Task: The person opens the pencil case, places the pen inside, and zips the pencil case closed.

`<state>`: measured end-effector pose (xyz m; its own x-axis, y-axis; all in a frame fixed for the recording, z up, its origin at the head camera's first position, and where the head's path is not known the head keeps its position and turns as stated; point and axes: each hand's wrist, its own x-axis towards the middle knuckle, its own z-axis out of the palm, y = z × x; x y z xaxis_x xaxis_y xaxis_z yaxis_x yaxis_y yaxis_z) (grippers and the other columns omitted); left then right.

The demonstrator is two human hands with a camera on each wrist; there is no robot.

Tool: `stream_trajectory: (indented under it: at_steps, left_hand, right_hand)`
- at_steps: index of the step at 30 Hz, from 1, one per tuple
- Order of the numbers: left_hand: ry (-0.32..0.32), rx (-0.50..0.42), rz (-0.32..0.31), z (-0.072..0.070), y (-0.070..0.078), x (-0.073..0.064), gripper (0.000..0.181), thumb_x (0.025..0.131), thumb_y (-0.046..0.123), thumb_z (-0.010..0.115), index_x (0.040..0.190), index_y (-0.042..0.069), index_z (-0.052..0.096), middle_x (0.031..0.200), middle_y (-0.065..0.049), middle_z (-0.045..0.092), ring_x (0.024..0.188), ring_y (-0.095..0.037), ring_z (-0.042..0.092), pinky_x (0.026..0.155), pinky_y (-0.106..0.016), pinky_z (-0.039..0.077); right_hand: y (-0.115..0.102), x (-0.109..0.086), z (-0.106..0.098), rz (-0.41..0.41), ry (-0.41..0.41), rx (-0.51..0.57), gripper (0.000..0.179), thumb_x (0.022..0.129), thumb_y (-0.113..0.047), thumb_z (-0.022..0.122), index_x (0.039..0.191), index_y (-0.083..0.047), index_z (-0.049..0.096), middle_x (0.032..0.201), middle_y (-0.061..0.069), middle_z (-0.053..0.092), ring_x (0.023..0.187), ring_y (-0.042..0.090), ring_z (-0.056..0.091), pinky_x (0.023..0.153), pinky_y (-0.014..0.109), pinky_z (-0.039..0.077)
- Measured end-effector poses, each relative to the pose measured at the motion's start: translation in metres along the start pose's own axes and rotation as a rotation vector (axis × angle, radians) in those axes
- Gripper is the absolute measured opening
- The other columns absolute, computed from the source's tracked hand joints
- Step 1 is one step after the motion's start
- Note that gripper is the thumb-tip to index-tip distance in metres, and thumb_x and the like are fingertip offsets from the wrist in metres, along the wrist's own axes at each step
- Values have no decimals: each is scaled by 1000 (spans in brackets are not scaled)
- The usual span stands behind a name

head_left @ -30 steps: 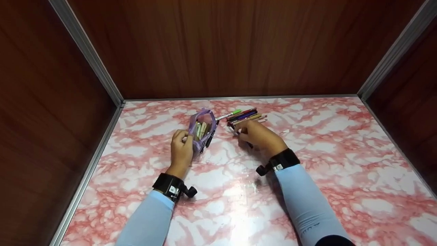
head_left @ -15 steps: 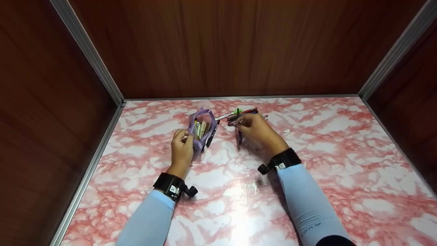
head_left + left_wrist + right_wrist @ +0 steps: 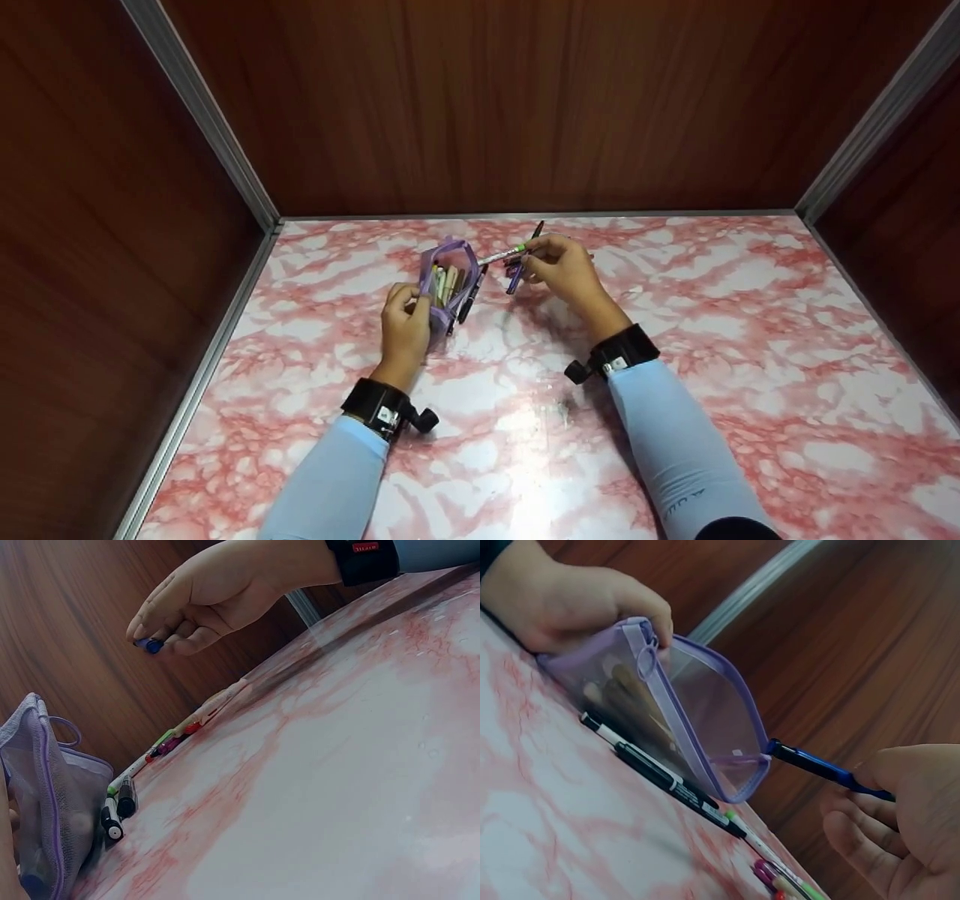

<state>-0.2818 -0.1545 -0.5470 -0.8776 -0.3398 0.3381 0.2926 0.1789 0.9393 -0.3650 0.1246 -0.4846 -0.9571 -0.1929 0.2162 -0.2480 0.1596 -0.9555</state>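
My left hand [image 3: 405, 322] grips the near side of a purple mesh pencil pouch [image 3: 720, 716], whose zipped mouth gapes. Inside it lie several pens and markers with light and brown barrels. My right hand [image 3: 571, 277] pinches a blue pen [image 3: 814, 765] with a dark end between thumb and fingers. In the left wrist view this pen is held above the table, apart from the pouch. Two black pens [image 3: 667, 776] lie on the table along the pouch's right side.
A white marker with a green end [image 3: 501, 256] lies right of the pouch. Other pens, red and purple among them, lie beyond it, partly hidden under my right hand. The marbled red-and-white table [image 3: 495, 420] is bordered by dark wood panels [image 3: 510, 105] at the back and sides.
My right hand has lifted the pen off the table, turned it, and moved slightly away toward the back. My left hand keeps its hold on the pouch in about the same place.
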Motion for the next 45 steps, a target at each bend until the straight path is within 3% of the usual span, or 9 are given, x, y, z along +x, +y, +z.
stream_trajectory:
  at_steps: [5, 12, 16, 20, 23, 27, 33, 39, 45]
  left_hand:
    - [-2, 10, 18, -1, 0, 0, 14, 103, -1, 65, 91, -5, 71, 112, -12, 65, 92, -18, 63, 79, -19, 57]
    - [7, 12, 35, -2, -1, 0, 14, 103, 0, 67, 90, -5, 71, 111, -11, 65, 101, -15, 61, 82, -19, 56]
    - [4, -4, 18, -2, -1, 0, 15, 105, 2, 66, 91, -4, 71, 112, -10, 65, 96, -17, 63, 80, -20, 58]
    - [10, -8, 10, -2, -1, 0, 15, 105, 3, 66, 92, -4, 71, 113, -10, 65, 92, -18, 65, 80, -20, 59]
    - [17, -3, 14, 0, -1, 0, 15, 104, 2, 66, 92, -4, 71, 112, -11, 65, 90, -18, 65, 79, -20, 58]
    - [19, 5, 13, 0, 1, 0, 14, 104, 2, 66, 92, -4, 72, 113, -15, 66, 90, -21, 66, 80, -20, 58]
    - [22, -10, 8, 0, -1, 1, 13, 103, 2, 67, 93, -4, 72, 113, -15, 65, 99, -18, 68, 84, -19, 60]
    - [41, -16, 27, -1, -1, 1, 15, 104, 0, 66, 91, -4, 71, 109, -13, 65, 101, -17, 66, 84, -17, 59]
    - [64, 8, 30, -2, 1, 2, 14, 107, 5, 64, 97, -4, 70, 112, -15, 66, 106, -19, 68, 89, -20, 62]
  right_hand:
    - [-5, 2, 12, -12, 46, -6, 24, 100, 5, 77, 124, 11, 75, 102, 22, 82, 77, 17, 79, 73, 36, 71]
    - [-16, 6, 41, 2, 64, 0, 23, 101, 4, 77, 124, 6, 77, 102, 20, 83, 91, 40, 83, 81, 50, 72]
    - [-20, 8, 61, -7, 66, -41, 23, 101, 3, 78, 124, 5, 77, 103, 24, 83, 84, 33, 81, 79, 52, 71]
    - [-18, 9, 80, -11, 48, -137, 23, 100, 2, 79, 123, 5, 78, 104, 23, 84, 82, 19, 77, 77, 38, 70]
    - [-15, 7, 93, -3, 30, -221, 22, 101, -6, 82, 122, 2, 80, 106, 20, 85, 89, 22, 78, 82, 31, 67]
    - [-12, 5, 106, -9, -19, -307, 22, 102, -12, 83, 122, -1, 81, 109, 18, 84, 99, 30, 80, 88, 37, 67]
    - [-14, 2, 113, -57, -159, -411, 22, 103, -13, 81, 122, -4, 83, 114, 15, 85, 103, 29, 81, 95, 42, 66]
    - [-17, 1, 115, -108, -314, -466, 33, 107, -15, 75, 139, -8, 81, 123, 14, 85, 105, 26, 81, 91, 40, 66]
    - [-11, -2, 103, -178, -233, -440, 27, 107, -13, 75, 132, -6, 83, 126, 13, 85, 109, 29, 79, 97, 43, 66]
